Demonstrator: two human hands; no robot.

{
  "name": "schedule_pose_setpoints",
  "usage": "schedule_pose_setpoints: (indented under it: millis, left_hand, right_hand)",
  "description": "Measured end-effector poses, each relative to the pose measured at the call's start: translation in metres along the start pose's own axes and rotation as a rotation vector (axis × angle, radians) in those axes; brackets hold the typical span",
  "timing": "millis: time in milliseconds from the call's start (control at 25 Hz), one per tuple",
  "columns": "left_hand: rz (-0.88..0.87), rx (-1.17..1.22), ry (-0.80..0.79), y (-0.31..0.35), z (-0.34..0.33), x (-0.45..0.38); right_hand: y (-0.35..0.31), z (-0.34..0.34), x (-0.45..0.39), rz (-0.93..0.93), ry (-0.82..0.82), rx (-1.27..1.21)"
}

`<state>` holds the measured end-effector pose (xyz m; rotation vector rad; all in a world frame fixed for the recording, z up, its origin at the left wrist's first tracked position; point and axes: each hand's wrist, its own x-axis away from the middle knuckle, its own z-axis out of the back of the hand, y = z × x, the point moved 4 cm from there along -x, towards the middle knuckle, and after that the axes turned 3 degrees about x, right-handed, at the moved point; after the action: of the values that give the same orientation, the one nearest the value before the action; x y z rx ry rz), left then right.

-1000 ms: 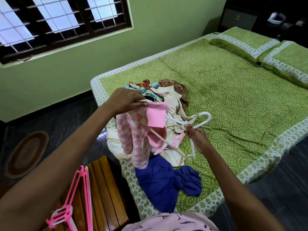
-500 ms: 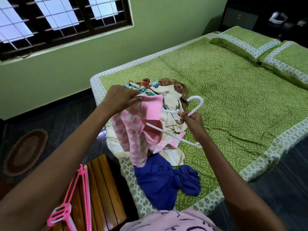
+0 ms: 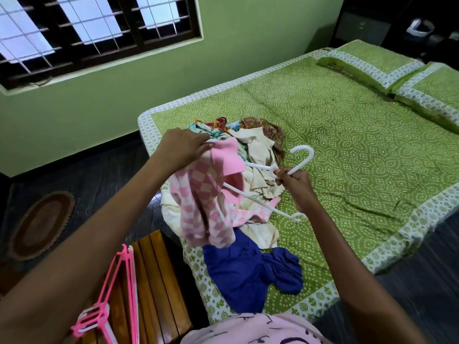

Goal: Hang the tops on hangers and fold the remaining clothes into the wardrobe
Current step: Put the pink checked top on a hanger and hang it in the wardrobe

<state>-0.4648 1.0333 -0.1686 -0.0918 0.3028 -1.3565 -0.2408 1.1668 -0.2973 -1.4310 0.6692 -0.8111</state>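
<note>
My left hand (image 3: 182, 147) grips the shoulder of a pink-and-white checked top (image 3: 203, 202) together with one end of a white hanger (image 3: 301, 160). That end is inside the top. My right hand (image 3: 294, 183) pinches the hanger just below its hook, and the lower bar sticks out to the right of the cloth. Both hands are held above a heap of clothes (image 3: 258, 147) on the near left corner of the bed (image 3: 360, 135). A blue garment (image 3: 248, 271) lies crumpled in front of the heap.
Pink hangers (image 3: 116, 291) lean on a wooden slatted bench (image 3: 159, 281) at the lower left. An oval mat (image 3: 41, 224) lies on the dark floor. Two green pillows (image 3: 407, 78) lie at the bed's far right. A window is on the green wall.
Both hands lifted the top and hanger slightly up and away from me. The hanger's hook end swung up, and its left end went further into the top.
</note>
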Motion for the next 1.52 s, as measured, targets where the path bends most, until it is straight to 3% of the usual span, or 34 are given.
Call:
schedule_pose_setpoints:
  millis: [160, 280, 400, 560, 640, 800, 840, 960, 1080, 1160, 1320, 1520]
  left_hand:
    - [-0.201, 0.046, 0.175, 0.013, 0.012, 0.005]
    - [-0.307, 0.092, 0.196, 0.024, 0.016, 0.005]
    - [-0.338, 0.121, 0.283, 0.042, 0.012, 0.004]
    - [-0.322, 0.159, 0.245, 0.068, 0.004, -0.003]
    - [-0.233, 0.233, 0.166, 0.069, 0.0, -0.009]
    - [-0.013, 0.462, -0.212, 0.055, -0.017, -0.01]
    - [0.016, 0.553, -0.239, 0.054, -0.021, -0.008]
    - [0.129, 0.683, -0.132, 0.048, -0.03, 0.003]
    - [0.289, 0.838, -0.065, 0.027, -0.046, 0.015]
    - [0.367, 0.924, -0.025, 0.011, -0.053, 0.021]
    - [0.439, 1.058, 0.041, -0.004, -0.052, 0.03]
    - [0.416, 1.15, 0.037, -0.006, -0.049, 0.038]
  right_hand:
    - [-0.006, 0.004, -0.003, 0.038, -0.028, 0.047]
    - [-0.015, -0.001, -0.005, 0.058, -0.016, 0.062]
    - [-0.022, -0.013, -0.004, 0.065, -0.037, 0.074]
    - [-0.024, -0.042, 0.005, 0.012, -0.044, -0.008]
    - [-0.025, -0.053, 0.007, -0.038, -0.016, -0.067]
    - [-0.032, -0.058, -0.005, -0.062, 0.018, -0.016]
    - [-0.035, -0.06, -0.009, -0.052, 0.006, 0.028]
    - [-0.046, -0.067, -0.016, 0.138, -0.013, 0.325]
    - [-0.05, -0.05, -0.002, 0.483, 0.297, 0.573]
    - [-0.039, -0.037, 0.023, 0.56, 0.501, 0.546]
    - [0.017, -0.049, 0.05, 0.393, 0.427, 0.388]
    - [0.067, -0.094, 0.026, -0.196, 0.074, 0.407]
